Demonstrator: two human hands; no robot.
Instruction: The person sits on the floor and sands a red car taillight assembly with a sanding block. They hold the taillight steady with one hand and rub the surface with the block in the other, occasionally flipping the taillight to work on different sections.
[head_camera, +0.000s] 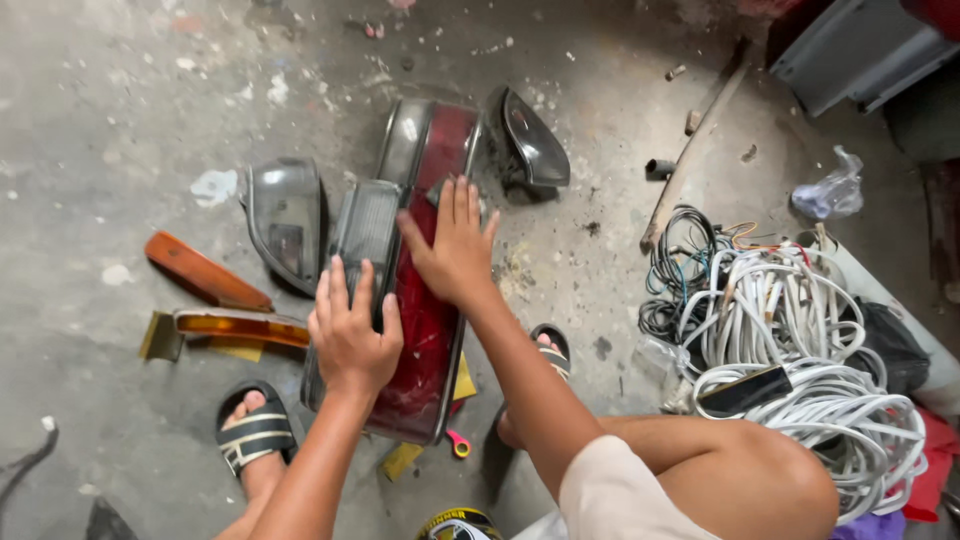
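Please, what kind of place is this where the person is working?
Probably a car repair workshop: both hands rest on a red tail light on a stained concrete floor, beside a side mirror and tangled cables.

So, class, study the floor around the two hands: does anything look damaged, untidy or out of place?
Yes. Both the left hand and right hand press on a red tail light lying loose on the stained concrete floor. Beside it, white cables sit in a tangled heap.

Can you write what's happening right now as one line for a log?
left hand: flat on grey part of tail light | right hand: flat on its red lens | light: lying on concrete floor | nearby: amber lens, white cable coil
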